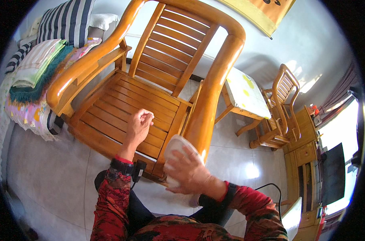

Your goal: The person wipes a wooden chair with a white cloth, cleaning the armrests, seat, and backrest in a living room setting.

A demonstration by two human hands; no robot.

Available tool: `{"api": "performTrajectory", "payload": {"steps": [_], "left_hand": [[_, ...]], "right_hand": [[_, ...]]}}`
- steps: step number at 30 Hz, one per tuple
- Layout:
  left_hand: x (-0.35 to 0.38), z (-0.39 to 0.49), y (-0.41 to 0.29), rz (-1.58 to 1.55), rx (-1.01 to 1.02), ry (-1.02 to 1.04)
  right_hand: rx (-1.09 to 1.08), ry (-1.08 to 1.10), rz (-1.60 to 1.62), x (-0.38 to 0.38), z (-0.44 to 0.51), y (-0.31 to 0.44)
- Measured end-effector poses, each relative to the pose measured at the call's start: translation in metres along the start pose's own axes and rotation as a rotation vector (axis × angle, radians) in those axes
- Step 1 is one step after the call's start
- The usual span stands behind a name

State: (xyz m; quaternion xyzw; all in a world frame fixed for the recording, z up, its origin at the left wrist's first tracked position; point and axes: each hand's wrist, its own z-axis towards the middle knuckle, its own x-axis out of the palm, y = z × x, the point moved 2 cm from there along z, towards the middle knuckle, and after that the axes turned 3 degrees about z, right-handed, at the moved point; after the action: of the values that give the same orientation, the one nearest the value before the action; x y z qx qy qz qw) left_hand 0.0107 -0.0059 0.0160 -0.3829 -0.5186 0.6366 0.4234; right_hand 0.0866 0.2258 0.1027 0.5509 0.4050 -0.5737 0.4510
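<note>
A large varnished wooden armchair (134, 105) with a slatted seat and slatted back faces me. My right hand (187, 171) presses a pale cloth (178, 144) against the front end of the armrest on the right; the hand is slightly blurred. Over the seat slats hangs my left hand (140, 122), its fingers curled together, with nothing visible in it. Whether it touches the seat I cannot tell. Both wrists wear black straps, and a small black device (138, 171) is fixed at the left one.
At the left, folded textiles (37, 63) and a striped cushion (64, 22) lie on a covered seat or bed. To the right stand a side table with a patterned cover (245, 93), another wooden chair (283, 105) and a wooden cabinet (303, 153). A black cable (276, 186) loops beside my right sleeve.
</note>
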Motion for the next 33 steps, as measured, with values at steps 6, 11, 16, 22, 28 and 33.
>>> {"api": "performTrajectory", "payload": {"steps": [6,11,16,22,28,33], "left_hand": [[-0.008,0.0,-0.004,0.077,0.069,-0.068],[-0.021,0.001,-0.004,0.084,0.106,-0.083],[-0.026,0.003,-0.001,0.093,0.062,-0.091],[-0.019,-0.002,-0.004,0.114,0.083,-0.041],[-0.032,-0.01,0.0,0.15,0.04,-0.004],[-0.042,-0.015,-0.003,0.109,0.039,-0.031]], "right_hand": [[0.222,0.015,0.125,-0.009,0.015,-0.107],[0.369,-0.127,0.006,-0.008,0.03,-0.178],[0.252,-0.076,0.105,-0.01,0.02,-0.127],[0.112,-0.112,0.061,-0.005,-0.002,-0.018],[-0.052,-0.317,-0.267,0.024,-0.04,0.016],[-0.016,-0.484,-0.245,0.043,-0.06,0.003]]}}
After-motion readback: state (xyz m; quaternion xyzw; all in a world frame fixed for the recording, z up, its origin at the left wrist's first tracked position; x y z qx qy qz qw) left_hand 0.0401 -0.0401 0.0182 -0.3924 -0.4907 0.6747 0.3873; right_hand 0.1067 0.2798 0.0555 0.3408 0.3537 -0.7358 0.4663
